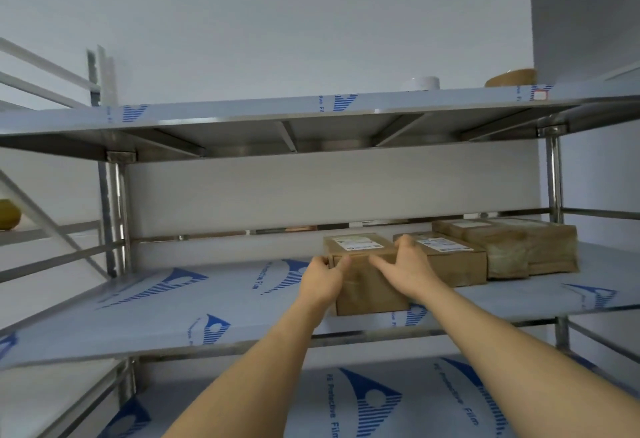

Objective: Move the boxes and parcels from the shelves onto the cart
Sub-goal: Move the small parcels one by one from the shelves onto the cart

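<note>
Item: front cardboard box, brown, taped, with a white shipping label on its top face. Location: middle shelf of a steel rack, standing at the shelf's front part, left of centre-right, its right side just beside a second labelled box.

Hold: left hand grips the box's upper left corner, fingers curled round the edge and thumb on the front face. Right hand lies over the upper right edge, fingers bent onto the top and thumb stretched across the front. Both are closed on this one box.

Handling, by judgement: rigid carton, likely light to moderate in weight since two hands at the top corners seem to suffice. The tape may be slick, so a firmer purchase would be low on the two side walls or beneath the base once it clears the shelf lip. The protective film on the shelf should let it slide forward easily.

Adjacent stock: two further parcels wrapped in clear tape, stacked close together at the right end of the same shelf, touching the second box.

Other: top shelf carries a white tape roll and a brown tape roll. Cart not in view.
</note>
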